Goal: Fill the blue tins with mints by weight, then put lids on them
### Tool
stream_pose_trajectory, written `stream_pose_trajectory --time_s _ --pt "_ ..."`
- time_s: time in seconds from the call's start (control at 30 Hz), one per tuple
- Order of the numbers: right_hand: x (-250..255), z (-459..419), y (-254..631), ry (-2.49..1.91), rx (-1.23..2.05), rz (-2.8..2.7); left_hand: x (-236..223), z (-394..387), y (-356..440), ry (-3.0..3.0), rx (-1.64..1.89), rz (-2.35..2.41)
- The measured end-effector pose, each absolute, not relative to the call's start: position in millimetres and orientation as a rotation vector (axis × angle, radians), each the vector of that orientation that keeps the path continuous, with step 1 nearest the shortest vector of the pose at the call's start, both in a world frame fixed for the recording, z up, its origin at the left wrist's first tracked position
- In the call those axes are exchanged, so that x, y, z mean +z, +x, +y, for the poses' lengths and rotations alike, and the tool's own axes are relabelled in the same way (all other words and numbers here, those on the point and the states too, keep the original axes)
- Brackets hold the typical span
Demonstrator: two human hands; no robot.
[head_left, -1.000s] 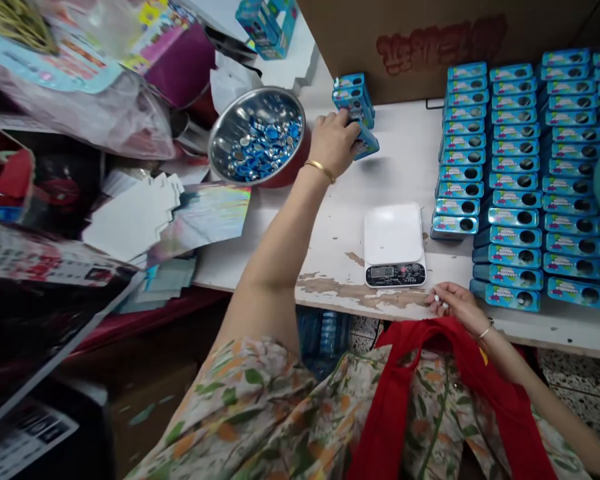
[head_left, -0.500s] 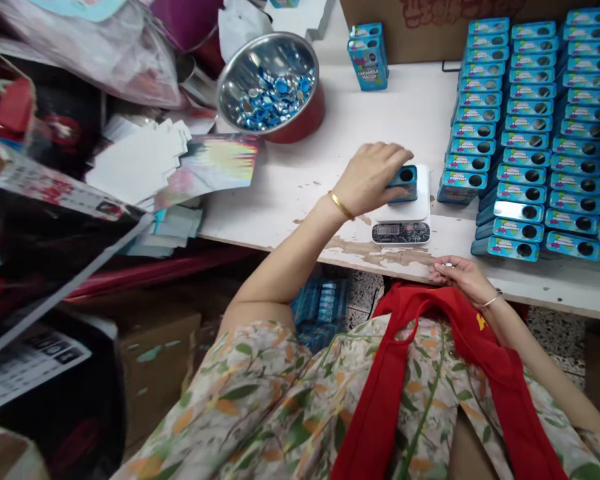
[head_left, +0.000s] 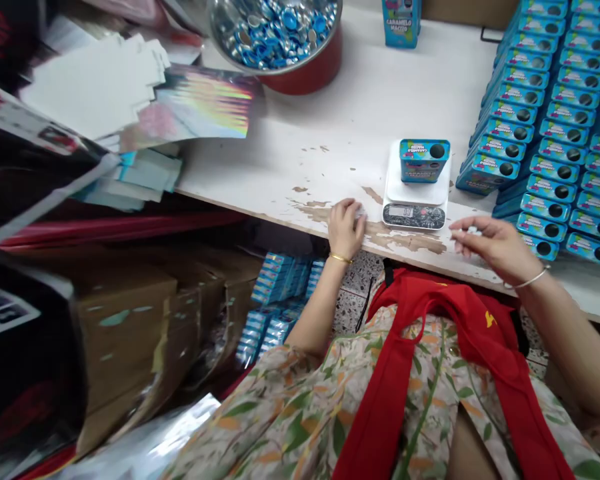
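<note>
A blue box with a round dark hole in its top stands upright on the white kitchen scale. Neither hand touches that box. My left hand rests at the table's front edge, left of the scale, fingers loosely bent and slightly apart; I see nothing held in it. To the right of the scale, my right hand is closed with small white pieces between its fingers. They look like candies, though they are too small to be sure.
Rows of similar blue boxes fill the right side. A steel bowl of blue and silver caps stands at the back left, beside stacked white cards. Another blue box is at the back. More boxes sit below the table.
My left hand has let go of the box on the scale and come back to the table's front edge. My right hand has risen slightly, still with white pieces. The view has shifted.
</note>
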State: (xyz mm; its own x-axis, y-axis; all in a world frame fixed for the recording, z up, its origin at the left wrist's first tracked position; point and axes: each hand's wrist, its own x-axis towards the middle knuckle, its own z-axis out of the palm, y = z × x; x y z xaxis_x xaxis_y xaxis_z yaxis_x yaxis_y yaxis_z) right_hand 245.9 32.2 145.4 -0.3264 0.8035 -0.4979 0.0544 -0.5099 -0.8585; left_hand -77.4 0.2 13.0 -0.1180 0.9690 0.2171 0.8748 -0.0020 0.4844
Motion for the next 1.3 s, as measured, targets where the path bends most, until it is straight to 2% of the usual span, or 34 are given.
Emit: stream_pose_trajectory --time_s 0.23,0.47,0.77,1.0,1.1,1.23,1.3 --pt "202.4 118.7 214.9 -1.414 1.393 -1.713 14.9 -1.1 -71.0 1.934 0.866 2.116" --pt "219.7 154.0 183.2 -1.636 0.936 -2.192 9.4 -2.8 -72.9 1.889 0.935 2.090" --pt "199.3 171.5 179.9 -1.497 0.709 -2.570 9.0 -3.6 -74.0 1.919 0.936 2.083" --pt "213.7 168.2 167.0 -1.533 0.538 -2.741 11.5 -4.5 -72.1 1.903 0.942 2.102" --pt "224.3 165.3 166.7 -1.564 0.692 -2.532 11.8 -4.7 -71.4 1.906 0.957 2.120" --pt "233.4 160.8 184.7 -1.520 1.412 -1.655 11.6 -4.9 -71.1 1.899 0.939 2.142" --pt "231.4 156.5 200.5 -1.516 1.616 -1.323 11.5 -5.0 -71.3 1.905 0.952 2.136"
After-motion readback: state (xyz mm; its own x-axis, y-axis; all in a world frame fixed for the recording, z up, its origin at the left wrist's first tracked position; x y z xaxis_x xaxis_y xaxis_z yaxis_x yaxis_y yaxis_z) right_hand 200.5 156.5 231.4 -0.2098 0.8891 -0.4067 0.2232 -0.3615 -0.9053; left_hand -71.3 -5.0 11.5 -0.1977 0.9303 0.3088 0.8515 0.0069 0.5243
